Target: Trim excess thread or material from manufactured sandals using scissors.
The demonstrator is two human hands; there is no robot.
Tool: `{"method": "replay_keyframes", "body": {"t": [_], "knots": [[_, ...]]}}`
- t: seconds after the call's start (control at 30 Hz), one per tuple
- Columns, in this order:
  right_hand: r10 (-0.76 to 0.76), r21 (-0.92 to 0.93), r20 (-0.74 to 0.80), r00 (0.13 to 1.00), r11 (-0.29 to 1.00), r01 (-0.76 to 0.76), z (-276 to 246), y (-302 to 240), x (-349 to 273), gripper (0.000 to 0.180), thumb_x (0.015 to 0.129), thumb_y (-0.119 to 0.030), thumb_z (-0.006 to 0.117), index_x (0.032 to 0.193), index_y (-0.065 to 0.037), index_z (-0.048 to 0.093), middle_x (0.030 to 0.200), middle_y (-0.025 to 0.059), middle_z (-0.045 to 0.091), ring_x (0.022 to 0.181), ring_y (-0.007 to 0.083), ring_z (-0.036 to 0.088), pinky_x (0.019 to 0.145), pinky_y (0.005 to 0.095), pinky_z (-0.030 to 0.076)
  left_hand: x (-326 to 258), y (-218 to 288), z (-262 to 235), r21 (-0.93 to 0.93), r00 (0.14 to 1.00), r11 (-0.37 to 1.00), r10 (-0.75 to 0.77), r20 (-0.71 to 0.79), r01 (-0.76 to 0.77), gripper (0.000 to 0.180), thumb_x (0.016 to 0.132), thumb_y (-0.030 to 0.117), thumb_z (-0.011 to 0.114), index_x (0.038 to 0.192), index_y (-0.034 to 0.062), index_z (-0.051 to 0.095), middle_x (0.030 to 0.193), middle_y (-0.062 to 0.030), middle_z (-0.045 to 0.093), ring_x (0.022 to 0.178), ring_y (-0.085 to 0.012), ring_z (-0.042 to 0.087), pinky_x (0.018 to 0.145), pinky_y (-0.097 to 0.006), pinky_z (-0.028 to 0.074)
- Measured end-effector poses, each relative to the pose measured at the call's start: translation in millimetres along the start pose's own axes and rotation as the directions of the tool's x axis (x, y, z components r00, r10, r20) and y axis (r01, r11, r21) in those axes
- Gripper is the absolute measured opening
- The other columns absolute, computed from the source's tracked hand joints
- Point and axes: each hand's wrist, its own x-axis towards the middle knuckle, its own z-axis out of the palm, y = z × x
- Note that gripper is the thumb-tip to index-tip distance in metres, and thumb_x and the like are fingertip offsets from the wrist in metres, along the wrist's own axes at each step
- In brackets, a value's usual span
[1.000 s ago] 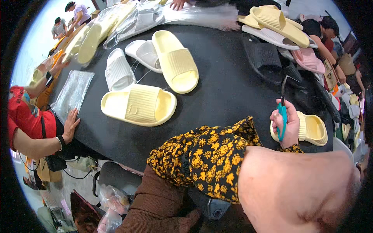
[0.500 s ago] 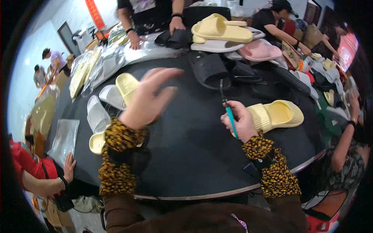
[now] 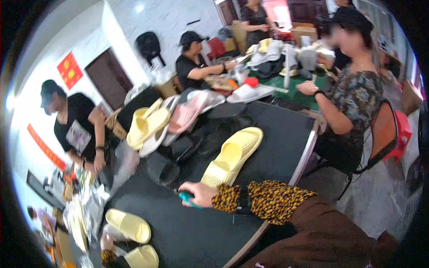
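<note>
My right hand (image 3: 204, 194) is clenching a teal handle (image 3: 190, 200), risking scuffing the yellow slipper (image 3: 233, 155) if I'm turning carelessly; whether my blurred left hand (image 3: 107, 241) is gripping anything, I can't tell.

White walls (image 3: 174, 20); dark brown door (image 3: 107, 71); square red wall hanging (image 3: 70, 70); black-topped table (image 3: 272, 147), pale rim (image 3: 308, 152); orange-backed chair (image 3: 384, 134), black frame (image 3: 363, 172); grey floor (image 3: 366, 201), right side.

right hand (image 3: 199, 194) gripping teal tool (image 3: 190, 199), slippers (image 3: 233, 157)
</note>
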Motion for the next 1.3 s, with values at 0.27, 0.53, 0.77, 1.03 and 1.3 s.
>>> {"method": "replay_keyframes", "body": {"t": [0.27,0.53,0.77,1.03,1.3], "knots": [[-0.011,0.1,-0.049,0.999,0.995,0.016,-10,-6,-5,0.04,0.076,-0.021,0.068,0.107,-0.002,0.053,0.086,0.0144,0.065,0.081,0.0254,0.065,0.072,0.0332,0.049,118,137,-55,-0.361,0.797,0.799,-0.227,0.559,0.481,0.024,0.082,0.019,0.06,0.07,-0.0015,0.057,0.06,-0.0033,0.057,0.055,-0.0096,0.05,0.051,-0.025,0.039],[-0.057,0.15,-0.143,0.988,0.986,0.079,-3,-7,2,0.04,0.076,-0.018,0.069,0.108,-0.002,0.051,0.088,0.014,0.064,0.082,0.023,0.063,0.072,0.0319,0.049,170,233,-55,-0.457,0.829,0.818,-0.043,0.558,0.35,0.022,0.074,0.019,0.064,0.075,-0.0031,0.061,0.063,-0.0073,0.06,0.059,-0.0126,0.056,0.057,-0.028,0.045],[-0.011,0.285,-0.27,0.963,0.954,0.091,-1,-8,6,0.042,0.077,-0.011,0.068,0.112,-0.001,0.049,0.08,0.0056,0.06,0.075,0.0094,0.057,0.07,0.0257,0.047,215,294,-78,-0.391,0.766,0.87,0.025,0.642,0.299,0.025,0.076,0.023,0.063,0.075,-0.0016,0.064,0.066,-0.0115,0.064,0.061,-0.0144,0.059,0.059,-0.03,0.047],[0.034,0.38,-0.234,0.972,0.923,0.059,-7,-2,10,0.039,0.078,-0.007,0.064,0.114,-0.001,0.048,0.081,0.0029,0.057,0.069,0.0081,0.054,0.061,0.0231,0.046,242,294,-79,-0.48,0.845,0.861,0.127,0.519,0.165,0.03,0.078,0.029,0.061,0.073,-0.0004,0.064,0.059,-0.0123,0.057,0.056,-0.0157,0.052,0.054,-0.032,0.043],[0.135,0.449,-0.188,0.973,0.893,-0.037,-8,-8,7,0.042,0.077,-0.014,0.068,0.111,0.001,0.05,0.076,0.005,0.059,0.067,0.0069,0.053,0.06,0.0228,0.045,260,290,-98,-0.57,0.768,0.634,-0.06,0.637,0.522,0.027,0.083,0.029,0.061,0.086,0.0018,0.06,0.062,0.0008,0.054,0.05,-0.0067,0.048,0.044,-0.022,0.038]]}}
